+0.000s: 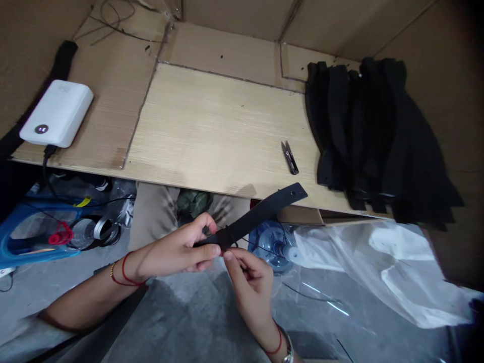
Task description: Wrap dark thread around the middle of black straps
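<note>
My left hand [181,252] is closed on one end of a black strap [264,209], which points up and to the right over the table's front edge. A small hole shows near the strap's far end. My right hand [249,277] is just under the gripped end, its fingertips pinched at the strap, apparently on a thin dark thread I cannot make out clearly. Both hands hover in front of the wooden table [212,131], above my lap.
Small black thread snips [289,157] lie on the table at the right. A pile of black straps [370,136] lies further right. A white power bank [56,113] sits at the left. Below are a clear plastic sheet [378,262], a water bottle [274,244] and a blue bin [22,237].
</note>
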Demonstrator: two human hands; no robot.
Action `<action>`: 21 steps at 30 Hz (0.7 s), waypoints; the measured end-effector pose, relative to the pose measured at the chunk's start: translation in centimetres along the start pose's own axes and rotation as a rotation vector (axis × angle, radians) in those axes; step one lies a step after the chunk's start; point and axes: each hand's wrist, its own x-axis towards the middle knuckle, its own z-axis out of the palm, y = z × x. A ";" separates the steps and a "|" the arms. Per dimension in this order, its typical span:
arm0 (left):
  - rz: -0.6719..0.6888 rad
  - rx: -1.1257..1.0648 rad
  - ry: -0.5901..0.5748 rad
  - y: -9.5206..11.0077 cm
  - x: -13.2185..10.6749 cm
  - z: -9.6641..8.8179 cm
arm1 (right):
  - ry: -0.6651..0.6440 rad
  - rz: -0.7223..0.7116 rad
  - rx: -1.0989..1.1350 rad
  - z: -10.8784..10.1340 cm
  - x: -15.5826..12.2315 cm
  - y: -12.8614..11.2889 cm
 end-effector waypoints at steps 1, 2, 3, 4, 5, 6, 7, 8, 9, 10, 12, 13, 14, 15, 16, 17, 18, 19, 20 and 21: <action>-0.001 -0.023 -0.023 -0.1 0.1 -0.2 | -0.015 0.017 0.031 0.0 0.2 0.3; -0.001 -0.043 -0.048 -0.2 0.2 -0.4 | -0.038 0.042 0.069 0.1 0.4 0.7; 0.003 -0.065 -0.077 -0.4 0.3 -0.6 | -0.064 0.074 0.117 0.0 0.6 1.2; 0.010 -0.086 -0.107 -0.5 0.3 -0.8 | -0.091 0.112 0.171 0.0 0.9 1.6; 0.017 -0.108 -0.136 -0.6 0.4 -1.0 | -0.122 0.151 0.226 -0.1 1.1 2.1; 0.017 -0.130 -0.167 -0.8 0.5 -1.1 | -0.155 0.186 0.276 -0.1 1.3 2.5; 0.007 -0.151 -0.189 -0.9 0.5 -1.2 | -0.186 0.215 0.313 -0.2 1.4 2.9; -0.010 -0.170 -0.201 -0.9 0.6 -1.3 | -0.212 0.235 0.332 -0.3 1.5 3.2; -0.036 -0.185 -0.203 -1.0 0.6 -1.3 | -0.235 0.249 0.332 -0.5 1.6 3.3; -0.066 -0.199 -0.196 -1.1 0.7 -1.4 | -0.254 0.261 0.318 -0.6 1.5 3.4; -0.119 -0.218 -0.170 -1.2 0.7 -1.5 | -0.279 0.283 0.270 -0.8 1.4 3.5; -0.139 -0.222 -0.152 -1.4 0.7 -1.6 | -0.291 0.294 0.241 -0.9 1.3 3.6; -0.157 -0.224 -0.137 -1.5 0.7 -1.8 | -0.305 0.306 0.212 -1.0 1.2 3.6; -0.169 -0.224 -0.117 -1.8 0.6 -1.9 | -0.317 0.317 0.190 -1.2 1.1 3.7; -0.178 -0.222 -0.098 -2.1 0.5 -2.2 | -0.325 0.327 0.179 -1.4 1.0 3.9; -0.188 -0.218 -0.082 -2.5 0.4 -2.3 | -0.328 0.335 0.185 -1.7 0.9 4.1; -0.201 -0.211 -0.067 -2.9 0.4 -2.5 | -0.324 0.340 0.206 -1.9 0.9 4.3; -0.217 -0.201 -0.052 -3.4 0.3 -2.6 | -0.308 0.342 0.233 -2.3 0.8 4.5; -0.239 -0.186 -0.036 -3.9 0.2 -2.7 | -0.282 0.344 0.254 -2.6 0.8 4.8; -0.261 -0.166 -0.024 -4.5 0.1 -2.6 | -0.250 0.350 0.260 -2.9 0.8 5.0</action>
